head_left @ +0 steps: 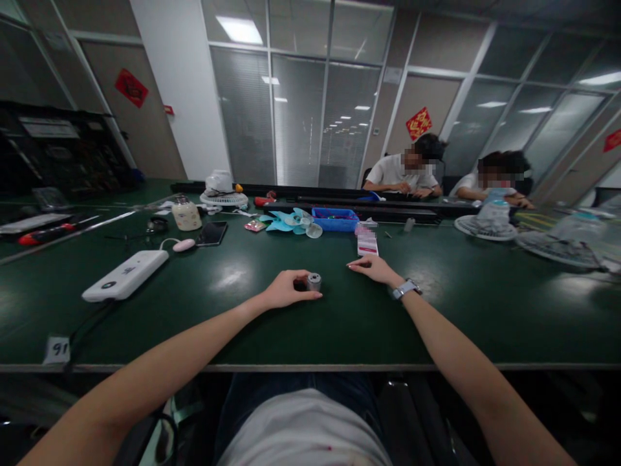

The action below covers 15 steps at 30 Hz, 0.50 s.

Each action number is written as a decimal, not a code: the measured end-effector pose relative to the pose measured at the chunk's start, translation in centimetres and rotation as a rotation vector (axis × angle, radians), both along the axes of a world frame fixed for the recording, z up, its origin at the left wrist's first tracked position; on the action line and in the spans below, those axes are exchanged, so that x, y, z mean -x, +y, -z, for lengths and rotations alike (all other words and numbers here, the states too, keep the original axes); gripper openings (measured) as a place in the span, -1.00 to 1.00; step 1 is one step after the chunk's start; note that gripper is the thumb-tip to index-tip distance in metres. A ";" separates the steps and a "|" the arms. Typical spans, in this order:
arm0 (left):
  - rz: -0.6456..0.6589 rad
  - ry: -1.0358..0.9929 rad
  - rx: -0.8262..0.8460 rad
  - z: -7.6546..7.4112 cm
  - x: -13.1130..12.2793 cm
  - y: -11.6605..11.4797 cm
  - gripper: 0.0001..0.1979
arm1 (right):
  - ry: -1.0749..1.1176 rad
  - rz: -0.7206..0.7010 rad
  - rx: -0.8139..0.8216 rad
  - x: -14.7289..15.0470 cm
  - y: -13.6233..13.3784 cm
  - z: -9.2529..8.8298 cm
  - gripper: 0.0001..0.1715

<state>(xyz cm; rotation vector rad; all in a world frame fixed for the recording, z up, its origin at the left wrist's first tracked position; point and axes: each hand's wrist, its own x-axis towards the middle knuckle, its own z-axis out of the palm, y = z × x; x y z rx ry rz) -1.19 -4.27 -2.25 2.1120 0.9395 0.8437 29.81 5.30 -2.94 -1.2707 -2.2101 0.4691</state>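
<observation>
My left hand [290, 288] is curled round a small silver cylindrical motor [314, 281], which stands upright on the green table. Its thumb lies along the near side and the fingers reach behind. Small dark holes show in the motor's top face. To the right, my right hand [372, 268] hovers just over the table with thumb and fingertips pinched together. Whatever it holds, if anything, is too small to make out. Beyond that hand lies a pink and white printed packet [367, 244], close to the fingers.
A blue bin [334, 220] of small parts stands behind, beside turquoise fan blades [286, 221]. On the left are a white power strip [126, 275], a phone [212, 233] and a cream jar [186, 213]. White fan parts [486, 226] sit at right; two people work across the table.
</observation>
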 end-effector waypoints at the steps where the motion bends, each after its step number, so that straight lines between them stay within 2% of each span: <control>1: 0.004 -0.002 0.002 0.0 0.0 0.0 -0.52 | -0.007 0.002 0.004 -0.1 0.1 0.1 -0.68; 4: 0.002 -0.002 -0.003 0.0 0.1 0.0 -0.52 | -0.035 0.013 0.015 -0.2 0.2 0.2 -0.66; 10: 0.013 0.008 -0.002 0.1 0.2 0.2 -0.50 | -0.080 0.063 0.015 -0.2 0.2 0.2 -0.45; 15: 0.021 0.001 0.057 0.0 0.3 0.3 -0.51 | -0.063 0.070 0.016 -0.2 0.1 0.2 -0.60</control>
